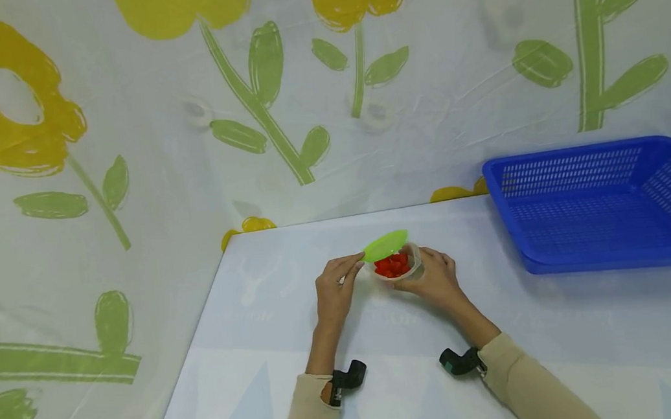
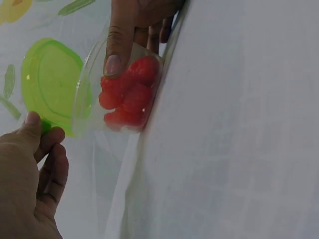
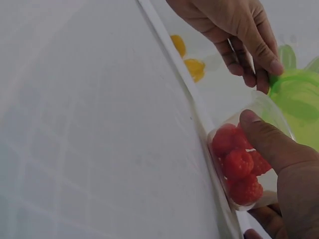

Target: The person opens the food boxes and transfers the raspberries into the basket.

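Note:
A clear plastic tub stands on the white table with several red raspberries inside. My right hand grips the tub from its right side, the thumb along the near wall and the other fingers round the far side. Between thumb and forefinger my left hand pinches the edge of a translucent green lid. Tilted up, the lid is off the tub and overlaps its left rim in the head view. In the left wrist view the lid is beside the tub's mouth.
A blue plastic basket with latticed walls stands at the back right of the table. Behind and to the left hangs a white curtain printed with yellow flowers and green leaves. Each wrist wears a small black camera.

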Motion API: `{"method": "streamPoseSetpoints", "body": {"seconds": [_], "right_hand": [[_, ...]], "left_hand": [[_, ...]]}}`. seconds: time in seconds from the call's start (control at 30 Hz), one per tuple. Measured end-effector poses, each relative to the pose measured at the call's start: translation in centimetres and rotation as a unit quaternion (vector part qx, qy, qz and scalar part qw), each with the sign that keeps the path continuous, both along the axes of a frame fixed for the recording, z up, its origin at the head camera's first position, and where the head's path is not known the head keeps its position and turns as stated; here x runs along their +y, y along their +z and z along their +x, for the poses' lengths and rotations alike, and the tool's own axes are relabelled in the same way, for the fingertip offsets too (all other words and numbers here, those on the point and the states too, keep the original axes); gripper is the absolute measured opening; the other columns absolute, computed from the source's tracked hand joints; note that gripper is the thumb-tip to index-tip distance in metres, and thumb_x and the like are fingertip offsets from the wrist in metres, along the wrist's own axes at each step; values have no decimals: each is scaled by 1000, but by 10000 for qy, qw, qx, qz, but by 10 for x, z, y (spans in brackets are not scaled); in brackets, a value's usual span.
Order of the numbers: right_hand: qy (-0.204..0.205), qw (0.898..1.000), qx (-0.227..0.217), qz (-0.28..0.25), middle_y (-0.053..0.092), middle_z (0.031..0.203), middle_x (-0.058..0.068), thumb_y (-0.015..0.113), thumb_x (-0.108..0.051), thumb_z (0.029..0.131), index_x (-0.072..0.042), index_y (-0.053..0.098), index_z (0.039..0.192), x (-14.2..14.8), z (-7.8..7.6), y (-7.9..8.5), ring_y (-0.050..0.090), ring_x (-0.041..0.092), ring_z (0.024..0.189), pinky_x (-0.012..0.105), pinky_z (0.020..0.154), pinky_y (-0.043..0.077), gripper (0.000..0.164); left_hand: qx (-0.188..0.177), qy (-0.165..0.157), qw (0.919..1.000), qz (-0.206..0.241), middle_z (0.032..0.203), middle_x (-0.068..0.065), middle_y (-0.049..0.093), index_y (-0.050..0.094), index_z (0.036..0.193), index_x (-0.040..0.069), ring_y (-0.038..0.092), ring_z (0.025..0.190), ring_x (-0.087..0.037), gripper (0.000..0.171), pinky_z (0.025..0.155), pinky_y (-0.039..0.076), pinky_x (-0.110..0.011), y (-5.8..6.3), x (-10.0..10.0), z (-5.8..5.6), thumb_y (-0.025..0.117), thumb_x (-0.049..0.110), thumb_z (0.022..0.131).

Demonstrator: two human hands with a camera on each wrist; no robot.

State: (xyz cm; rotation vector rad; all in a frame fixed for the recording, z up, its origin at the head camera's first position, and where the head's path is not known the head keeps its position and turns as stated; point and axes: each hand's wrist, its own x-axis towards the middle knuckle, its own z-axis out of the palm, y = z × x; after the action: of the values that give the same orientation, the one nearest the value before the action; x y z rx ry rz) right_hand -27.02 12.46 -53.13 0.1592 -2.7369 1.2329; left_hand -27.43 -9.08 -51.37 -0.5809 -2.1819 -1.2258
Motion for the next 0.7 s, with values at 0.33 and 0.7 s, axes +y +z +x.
{"method": "streamPoseSetpoints", "body": {"seconds": [0.33,0.7], "right_hand": [[-20,9999,-37,-107,54,124,-1,78,-57,59,-22,51,128,-2,1,-1,34,29,124,52,102,11,82],[-60,10000,-42,2,53,126,-1,77,-59,58,-22,49,130,-1,-1,-1,33,30,124,52,102,12,85]], "left_hand": [[29,672,9922,1047,86,2,70,71,99,8,64,66,-24,17,59,52,-20,1,1,4,63,15,86],[-266,792,9757,2023,76,-16,68,69,88,-8,62,66,-35,14,53,52,-30,22,3,16,59,2,88]]}}
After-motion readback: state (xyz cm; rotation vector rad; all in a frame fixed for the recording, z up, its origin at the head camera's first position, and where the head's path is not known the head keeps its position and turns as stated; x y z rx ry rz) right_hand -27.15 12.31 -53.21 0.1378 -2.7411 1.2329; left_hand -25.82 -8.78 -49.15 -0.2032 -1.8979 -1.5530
